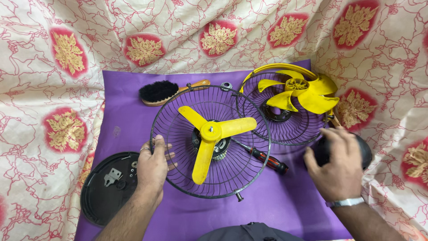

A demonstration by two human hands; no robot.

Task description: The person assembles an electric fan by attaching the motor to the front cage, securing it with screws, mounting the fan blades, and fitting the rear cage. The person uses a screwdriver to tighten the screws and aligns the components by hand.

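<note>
A black wire fan guard (178,134) lies on a purple mat (276,201), with a yellow three-blade fan (213,134) mounted at its centre. My left hand (154,165) rests on the guard's left rim, fingers over the wires. My right hand (336,163) covers a black rounded part (366,151) at the mat's right edge. A second wire guard (285,120) sits behind, carrying a yellow multi-blade fan (303,93) and a yellow ring (278,68).
A red-and-black-handled screwdriver (267,160) lies under the front guard's right side. A wooden brush with black bristles (165,91) lies at the mat's back. A black round lid (104,187) holding small metal parts sits at left. Floral cloth (67,53) surrounds everything.
</note>
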